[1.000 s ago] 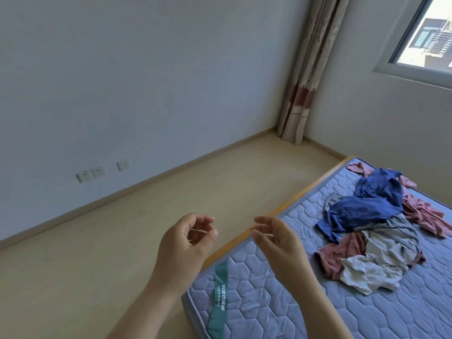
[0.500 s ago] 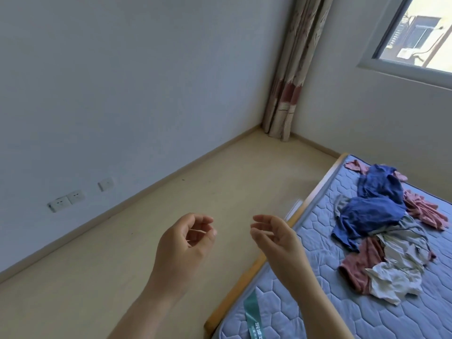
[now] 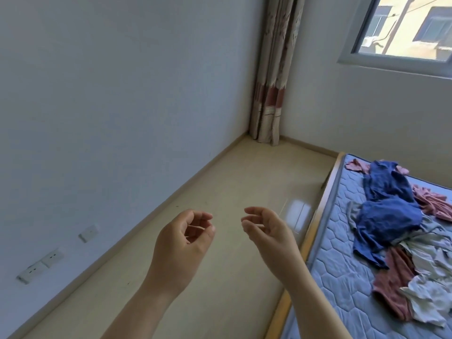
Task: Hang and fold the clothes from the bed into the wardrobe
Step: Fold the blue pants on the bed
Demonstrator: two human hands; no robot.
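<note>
Your left hand point(image 3: 186, 238) and right hand point(image 3: 266, 232) hover low in the middle of the frame, fingers loosely curled, holding nothing. The clothes point(image 3: 396, 216) lie heaped on the bed point(image 3: 342, 277) at the right edge, the pile running from upper right down to lower right. Your right hand is nearer, so the reach goes rightward. No wardrobe is in view.
</note>
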